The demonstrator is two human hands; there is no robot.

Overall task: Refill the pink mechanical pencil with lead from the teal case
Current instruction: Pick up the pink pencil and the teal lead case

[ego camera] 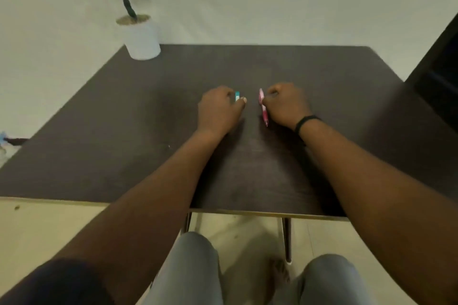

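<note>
On the dark brown table (148,111), near its middle, my left hand (219,109) is closed around the small teal lead case (237,96); only the case's top end shows past my thumb and fingers. A little to the right, my right hand (285,104) grips the pink mechanical pencil (262,106) at its side. The pencil points roughly toward and away from me, with its darker pink grip end nearer to me. Both hands rest low on the tabletop, a short gap apart. The picture is slightly blurred.
A white pot with a small tree (142,37) stands at the table's far left corner. A dark piece of furniture (441,69) rises at the right edge. My knees (195,267) sit below the table's near edge.
</note>
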